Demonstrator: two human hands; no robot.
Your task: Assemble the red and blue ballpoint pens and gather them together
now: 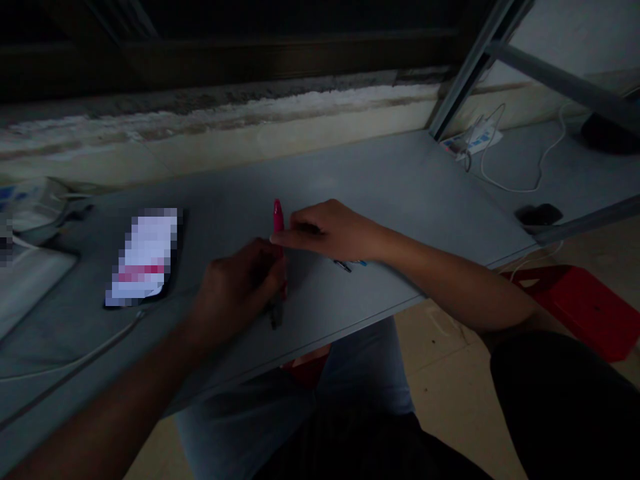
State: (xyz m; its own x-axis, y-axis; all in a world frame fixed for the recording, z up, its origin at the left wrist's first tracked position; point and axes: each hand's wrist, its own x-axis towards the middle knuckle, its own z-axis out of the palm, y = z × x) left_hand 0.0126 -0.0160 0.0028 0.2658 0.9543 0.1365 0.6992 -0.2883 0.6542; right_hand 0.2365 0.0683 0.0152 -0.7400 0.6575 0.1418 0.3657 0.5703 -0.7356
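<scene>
A pinkish-red pen (278,217) points away from me over the grey desk, between my two hands. My left hand (245,277) is closed around its lower part, and a short red length shows below the fingers. Higher up, my right hand (327,230) is closed with thumb and fingers pinching the same pen. Just below my left hand is the end of a dark, slim object (273,317); whether that hand touches it I cannot tell. Partly hidden beneath my right wrist lie a dark pen (343,266) and something blue (361,263).
A phone (145,253) with a lit, blurred screen lies left on the desk (325,167). Cables and a white device (37,200) are at far left. A metal post (470,73), a power strip (470,141) and a black mouse-like object (540,215) stand right. A red stool (575,307) is below.
</scene>
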